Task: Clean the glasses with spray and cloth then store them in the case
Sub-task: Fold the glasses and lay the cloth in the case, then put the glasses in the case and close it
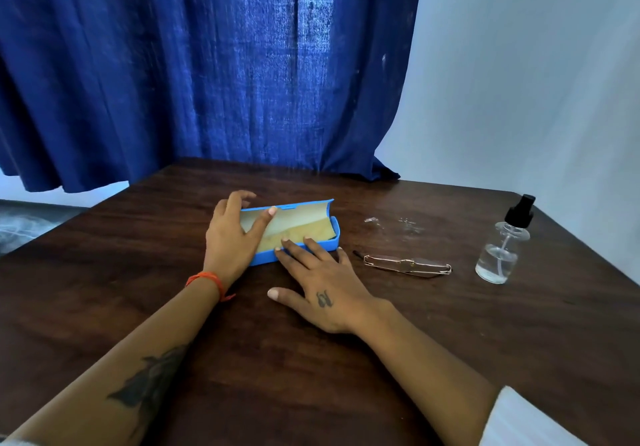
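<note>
A blue glasses case [330, 241] lies open in the middle of the table, its lid tilted up at the back. A yellow cloth [311, 234] lies inside it. My left hand [232, 234] grips the case's left end, thumb pressed on the inside of the lid. My right hand [318, 282] rests flat on the table in front of the case, fingertips on its front wall. Folded gold-rimmed glasses [408, 266] lie on the table to the right of my right hand. A clear spray bottle [502, 248] with a black pump top stands upright farther right.
The dark wooden table [311, 376] has its right edge just beyond the bottle. A small clear plastic wrapper [394, 224] lies behind the glasses. A blue curtain [207, 64] hangs behind the table's far edge. A pale wall stands at the right.
</note>
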{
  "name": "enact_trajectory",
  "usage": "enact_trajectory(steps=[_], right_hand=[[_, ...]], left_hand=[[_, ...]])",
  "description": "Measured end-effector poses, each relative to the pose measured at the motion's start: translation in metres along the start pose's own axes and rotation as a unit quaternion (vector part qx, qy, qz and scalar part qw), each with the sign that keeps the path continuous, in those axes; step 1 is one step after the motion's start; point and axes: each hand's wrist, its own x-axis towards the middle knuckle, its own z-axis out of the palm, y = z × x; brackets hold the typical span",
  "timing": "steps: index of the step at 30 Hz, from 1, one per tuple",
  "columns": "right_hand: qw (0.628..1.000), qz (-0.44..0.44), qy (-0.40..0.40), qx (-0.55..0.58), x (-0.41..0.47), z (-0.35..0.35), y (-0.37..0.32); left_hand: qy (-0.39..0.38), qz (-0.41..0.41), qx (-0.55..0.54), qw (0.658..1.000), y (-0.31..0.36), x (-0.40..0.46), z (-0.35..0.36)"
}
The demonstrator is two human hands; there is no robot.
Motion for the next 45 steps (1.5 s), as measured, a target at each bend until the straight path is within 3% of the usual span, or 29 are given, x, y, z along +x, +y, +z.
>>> enact_trajectory(steps=[5, 12, 15, 19, 28, 41, 45], right_hand=[[1.000, -0.004, 0.021, 0.013, -0.014, -0.019, 0.003], [0.973, 0.065, 0.221, -0.028, -0.082, -0.032, 0.038], [0.966, 0.158, 0.190, -0.074, -0.106, -0.030, 0.055], [0.958, 0.199, 0.173, -0.109, -0.103, -0.033, 0.070], [0.958, 0.200, 0.128, -0.159, -0.078, -0.040, 0.082], [0.957, 0.173, 0.139, -0.188, -0.069, -0.039, 0.087], [0.958, 0.124, 0.142, -0.215, -0.070, -0.040, 0.090]], left_hand=[[-0.021, 0.058, 0.053, 0.997, 0.004, -0.005, -0.002], [-0.036, 0.052, 0.064, 0.996, 0.008, -0.006, -0.004], [-0.043, 0.057, 0.068, 0.995, 0.009, -0.007, -0.004], [-0.047, 0.058, 0.070, 0.995, 0.010, -0.007, -0.005], [-0.054, 0.054, 0.070, 0.995, 0.010, -0.007, -0.005], [-0.058, 0.058, 0.070, 0.994, 0.008, -0.005, -0.005], [-0.060, 0.057, 0.072, 0.994, 0.007, -0.005, -0.005]])
